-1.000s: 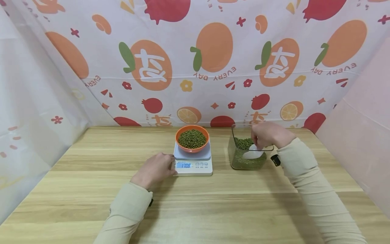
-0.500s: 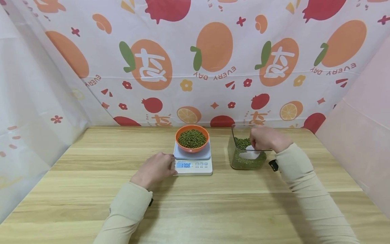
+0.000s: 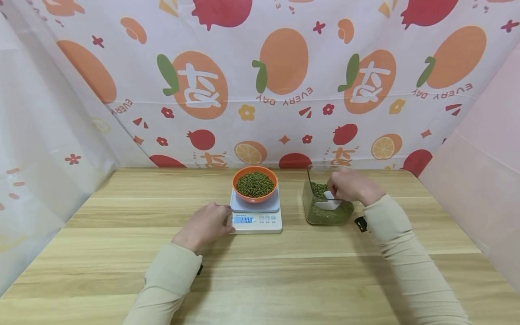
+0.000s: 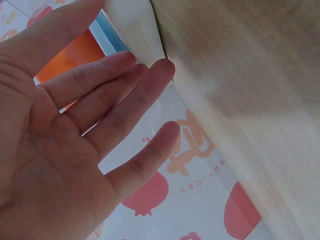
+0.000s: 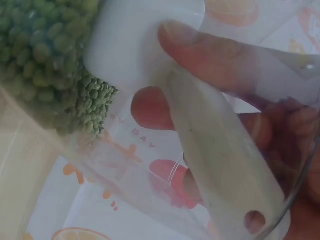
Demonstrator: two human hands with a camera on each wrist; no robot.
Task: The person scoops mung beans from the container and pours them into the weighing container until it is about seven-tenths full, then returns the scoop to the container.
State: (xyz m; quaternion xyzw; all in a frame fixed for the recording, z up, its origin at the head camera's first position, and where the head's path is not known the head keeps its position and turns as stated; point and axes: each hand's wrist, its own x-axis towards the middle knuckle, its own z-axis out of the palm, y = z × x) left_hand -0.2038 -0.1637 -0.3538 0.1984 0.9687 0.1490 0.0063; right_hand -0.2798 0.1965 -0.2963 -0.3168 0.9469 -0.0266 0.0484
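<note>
My right hand [image 3: 352, 185] grips a white scoop [image 3: 330, 205] inside a clear rectangular container [image 3: 307, 212]. The scoop's blade is down at the mung beans [image 3: 319, 189] there. In the right wrist view, thumb and fingers pinch the holed scoop handle [image 5: 215, 145], seen through the clear wall. My left hand [image 3: 206, 225] touches the left side of a white kitchen scale [image 3: 257, 229], its fingers extended in the left wrist view. On the scale stands an orange bowl [image 3: 254, 199] filled with mung beans; the display [image 3: 243, 220] reads 170.8.
Both things stand toward the back of a wooden table [image 3: 284, 280]. A fruit-print curtain [image 3: 284, 122] hangs right behind, with further sheets at the left and right sides. The container's rim rises around my right hand.
My right hand has moved left inside the container, carrying the scoop left along the beans. My left hand stays at the scale, and the reading is the same.
</note>
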